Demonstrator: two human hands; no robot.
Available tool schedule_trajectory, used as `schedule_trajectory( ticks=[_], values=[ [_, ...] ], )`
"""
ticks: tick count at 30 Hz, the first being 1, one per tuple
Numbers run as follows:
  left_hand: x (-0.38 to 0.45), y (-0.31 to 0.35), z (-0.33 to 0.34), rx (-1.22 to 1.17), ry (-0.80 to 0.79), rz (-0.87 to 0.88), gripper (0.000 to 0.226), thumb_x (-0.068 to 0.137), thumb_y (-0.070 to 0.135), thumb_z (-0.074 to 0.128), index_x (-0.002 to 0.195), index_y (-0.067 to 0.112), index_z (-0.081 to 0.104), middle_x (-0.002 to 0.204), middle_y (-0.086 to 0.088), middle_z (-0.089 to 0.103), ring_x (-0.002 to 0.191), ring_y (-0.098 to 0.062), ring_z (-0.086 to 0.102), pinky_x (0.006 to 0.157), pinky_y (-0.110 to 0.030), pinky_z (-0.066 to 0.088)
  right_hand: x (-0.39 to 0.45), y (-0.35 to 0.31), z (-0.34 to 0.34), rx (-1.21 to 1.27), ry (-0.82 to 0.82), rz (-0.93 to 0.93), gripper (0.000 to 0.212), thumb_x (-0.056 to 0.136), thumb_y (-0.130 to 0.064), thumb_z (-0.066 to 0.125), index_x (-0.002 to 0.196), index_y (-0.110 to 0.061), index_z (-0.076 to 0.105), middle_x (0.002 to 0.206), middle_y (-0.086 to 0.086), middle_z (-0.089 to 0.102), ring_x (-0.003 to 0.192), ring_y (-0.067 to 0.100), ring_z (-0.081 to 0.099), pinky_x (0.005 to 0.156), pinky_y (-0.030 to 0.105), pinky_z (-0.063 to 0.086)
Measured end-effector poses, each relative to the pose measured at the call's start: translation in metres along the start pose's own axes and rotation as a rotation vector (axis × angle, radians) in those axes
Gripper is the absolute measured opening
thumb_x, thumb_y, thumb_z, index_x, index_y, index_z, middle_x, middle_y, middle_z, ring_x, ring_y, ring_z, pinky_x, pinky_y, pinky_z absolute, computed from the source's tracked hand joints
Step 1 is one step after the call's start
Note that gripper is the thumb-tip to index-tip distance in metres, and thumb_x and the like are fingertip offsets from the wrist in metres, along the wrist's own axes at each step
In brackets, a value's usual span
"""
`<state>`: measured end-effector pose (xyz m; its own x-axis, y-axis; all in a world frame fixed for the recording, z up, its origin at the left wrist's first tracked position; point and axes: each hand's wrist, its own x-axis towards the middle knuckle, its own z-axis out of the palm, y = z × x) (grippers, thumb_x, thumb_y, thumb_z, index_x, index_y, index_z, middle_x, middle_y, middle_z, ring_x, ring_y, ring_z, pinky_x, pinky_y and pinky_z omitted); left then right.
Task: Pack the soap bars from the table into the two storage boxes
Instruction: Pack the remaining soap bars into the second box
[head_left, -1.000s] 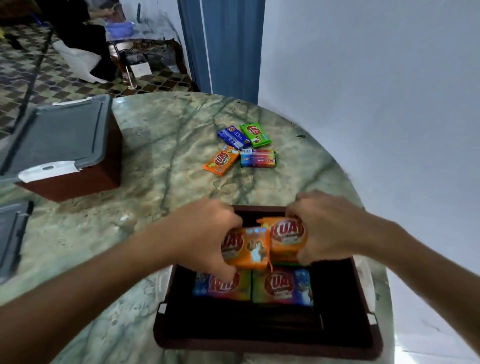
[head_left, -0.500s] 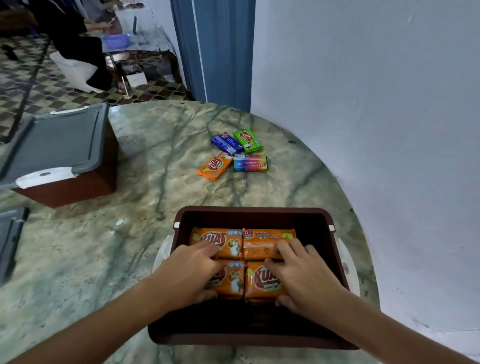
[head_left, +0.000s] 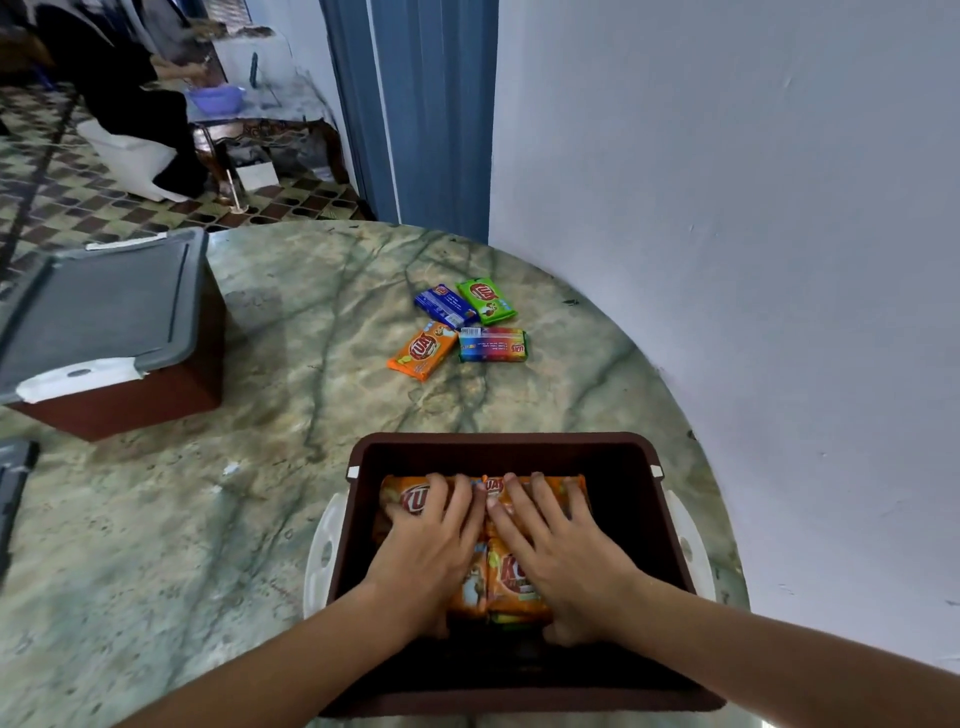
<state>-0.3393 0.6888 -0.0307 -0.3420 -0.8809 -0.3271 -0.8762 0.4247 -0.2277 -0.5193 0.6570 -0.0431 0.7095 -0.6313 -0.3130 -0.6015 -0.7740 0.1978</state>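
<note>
Both hands flat now, left hand (head_left: 431, 545) and right hand (head_left: 561, 545) pressing orange soap bars (head_left: 511, 577) down into the open box (head_left: 498, 447); four loose bars (head_left: 462, 327) wait at twelve o'clock

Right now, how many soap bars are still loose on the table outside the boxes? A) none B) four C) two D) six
B: four bars lie in a cluster beyond the open box: an orange bar, a blue bar, a green bar and a rainbow-wrapped bar. Both hands, left hand and right hand, press flat on the orange bars already in the box.
</note>
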Motion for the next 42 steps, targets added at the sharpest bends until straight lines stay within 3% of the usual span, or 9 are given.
schedule_trajectory(
  ticks=[3,7,17,22,26,29,31,37,42],
  values=[
    [0.000,-0.002,0.003,0.035,0.000,0.013,0.124,0.068,0.062,0.068,0.146,-0.002,-0.004,0.147,-0.024,0.008,0.131,-0.043,0.019,0.091,-0.067,0.039,-0.001,-0.002,0.001,0.007,-0.031,0.022,0.136,0.060,-0.065,0.071,0.146,-0.006,-0.016,0.156,0.030,-0.004,0.141,0.051,0.008,0.107,0.069,0.010],
    [0.001,-0.004,0.006,0.011,0.021,0.024,0.126,0.065,0.063,0.071,0.146,-0.001,-0.002,0.145,-0.023,0.011,0.129,-0.042,0.020,0.090,-0.067,0.040,0.000,-0.001,0.000,0.019,-0.001,0.008,0.133,0.066,-0.063,0.069,0.144,-0.010,-0.025,0.155,0.026,-0.016,0.142,0.048,-0.004,0.109,0.067,0.002],
    [-0.002,-0.004,0.008,-0.009,0.077,0.018,0.120,0.063,0.057,0.073,0.146,0.002,0.005,0.144,-0.022,0.017,0.128,-0.040,0.024,0.087,-0.057,0.045,-0.001,-0.002,-0.002,0.019,-0.014,0.042,0.131,0.066,-0.066,0.068,0.147,-0.014,-0.021,0.157,0.023,-0.017,0.143,0.045,-0.006,0.111,0.063,0.001],
    [-0.004,-0.003,0.009,-0.008,0.076,0.019,0.121,0.064,0.057,0.073,0.146,0.001,0.003,0.145,-0.023,0.015,0.129,-0.041,0.022,0.087,-0.058,0.047,-0.001,-0.002,-0.004,0.032,-0.069,0.080,0.140,0.045,-0.080,0.067,0.149,-0.009,0.006,0.154,0.026,0.021,0.137,0.049,0.028,0.104,0.064,0.026],
    [-0.001,0.001,0.012,0.026,0.078,0.014,0.117,0.071,0.056,0.069,0.146,-0.002,0.000,0.146,-0.026,0.012,0.130,-0.045,0.019,0.086,-0.064,0.044,0.002,-0.002,-0.003,-0.005,-0.068,0.070,0.137,0.055,-0.072,0.070,0.147,-0.012,-0.011,0.158,0.025,0.002,0.142,0.048,0.011,0.108,0.065,0.016],
    [0.003,0.001,0.012,0.044,0.073,0.016,0.122,0.067,0.060,0.069,0.145,-0.002,0.000,0.145,-0.026,0.011,0.129,-0.044,0.019,0.086,-0.064,0.043,0.002,-0.001,-0.001,0.045,-0.084,0.114,0.144,0.031,-0.078,0.071,0.145,-0.006,0.020,0.148,0.026,0.036,0.130,0.047,0.042,0.096,0.063,0.038],
    [0.003,0.001,0.011,0.054,0.064,0.014,0.123,0.065,0.063,0.069,0.145,-0.002,0.001,0.146,-0.025,0.012,0.130,-0.043,0.020,0.086,-0.064,0.043,0.002,0.002,0.002,0.060,-0.037,0.108,0.144,0.026,-0.078,0.070,0.143,-0.006,0.027,0.143,0.024,0.044,0.124,0.045,0.048,0.093,0.061,0.042],
    [-0.006,0.001,0.008,0.043,0.039,0.007,0.125,0.066,0.067,0.068,0.147,0.003,-0.003,0.151,-0.022,0.006,0.135,-0.042,0.015,0.094,-0.066,0.038,-0.004,-0.003,-0.003,0.016,-0.025,0.033,0.133,0.064,-0.068,0.070,0.150,-0.012,-0.015,0.157,0.023,-0.011,0.143,0.047,-0.004,0.112,0.064,0.004],
    [-0.006,0.005,0.010,0.022,0.033,-0.029,0.122,0.068,0.063,0.068,0.148,0.002,-0.002,0.153,-0.024,0.006,0.138,-0.044,0.013,0.096,-0.069,0.034,-0.005,-0.005,0.001,-0.028,-0.013,0.022,0.132,0.067,-0.059,0.074,0.150,-0.010,-0.016,0.155,0.028,-0.014,0.141,0.052,-0.007,0.109,0.069,0.003]
  ],
)
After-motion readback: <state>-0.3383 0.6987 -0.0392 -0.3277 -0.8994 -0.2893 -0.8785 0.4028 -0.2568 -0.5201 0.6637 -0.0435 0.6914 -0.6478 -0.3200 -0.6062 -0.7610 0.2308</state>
